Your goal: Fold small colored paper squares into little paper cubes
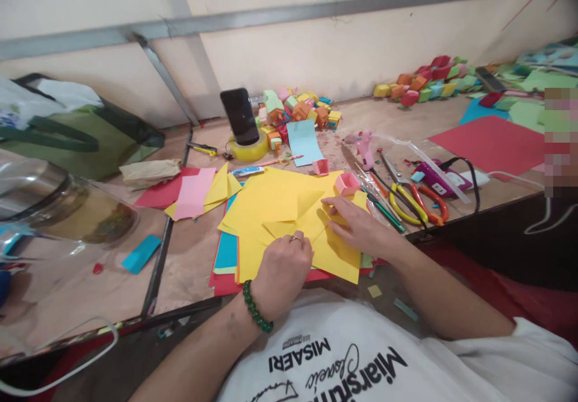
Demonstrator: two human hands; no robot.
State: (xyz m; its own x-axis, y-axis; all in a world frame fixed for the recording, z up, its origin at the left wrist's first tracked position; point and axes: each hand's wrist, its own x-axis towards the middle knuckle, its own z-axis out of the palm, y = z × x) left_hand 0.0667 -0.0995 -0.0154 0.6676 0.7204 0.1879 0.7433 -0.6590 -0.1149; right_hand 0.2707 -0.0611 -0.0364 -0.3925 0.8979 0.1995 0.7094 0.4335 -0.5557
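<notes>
A partly folded yellow paper [293, 215] lies on a stack of yellow, blue and red sheets [226, 251] at the table's near edge. My left hand [282, 269], with a ring and a green bead bracelet, has its fingers curled and pinched on the paper's lower fold. My right hand [356, 224] lies flat on the paper's right side, fingers stretched out along a crease. A small pink folded paper box [347, 183] sits just beyond my right fingertips.
A phone [239, 115] stands in a yellow tape roll [250, 148] at the back. Piles of folded paper cubes [298, 110] lie behind. Scissors [418, 200], a glue gun [365, 146] and pens lie to the right. A green bag [85, 131] sits at the left.
</notes>
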